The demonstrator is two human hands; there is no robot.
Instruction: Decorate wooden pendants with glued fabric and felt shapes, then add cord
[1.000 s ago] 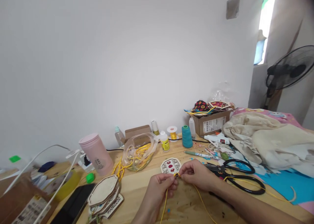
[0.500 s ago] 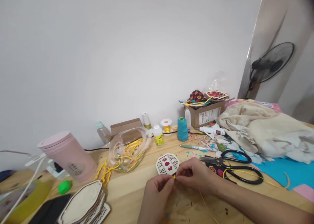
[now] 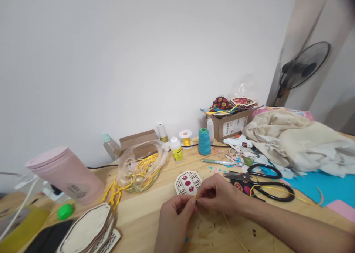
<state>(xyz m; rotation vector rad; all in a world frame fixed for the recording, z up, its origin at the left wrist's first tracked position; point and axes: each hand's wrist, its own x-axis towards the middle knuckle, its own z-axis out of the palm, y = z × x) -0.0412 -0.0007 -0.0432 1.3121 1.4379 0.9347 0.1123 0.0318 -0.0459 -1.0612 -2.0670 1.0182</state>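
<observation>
My left hand [image 3: 177, 216] and my right hand [image 3: 217, 194] meet just below a wooden openwork pendant [image 3: 188, 183] with red details. Both are closed in a pinch on a yellow cord [image 3: 233, 230] at the pendant's lower edge, where a small bit of yellow shows between the fingertips. The cord's loose length trails down to the right over the table. Right of my right hand lie black-handled scissors [image 3: 253, 179] on a piece of dark patterned fabric [image 3: 241, 186].
Behind are a teal thread cone [image 3: 204, 142], a yellow-labelled bottle [image 3: 176, 149], a pen [image 3: 220, 162] and a filled cardboard box [image 3: 231, 126]. Leftward, a bag of yellow cords [image 3: 144, 171], a pink tumbler [image 3: 68, 175] and stacked wooden plaques [image 3: 85, 227]. Cream cloth [image 3: 299, 142] lies right.
The view has shifted slightly. Both hands keep their pinch at the pendant's lower edge, with the fingertips drawn a little closer and less yellow showing between them.
</observation>
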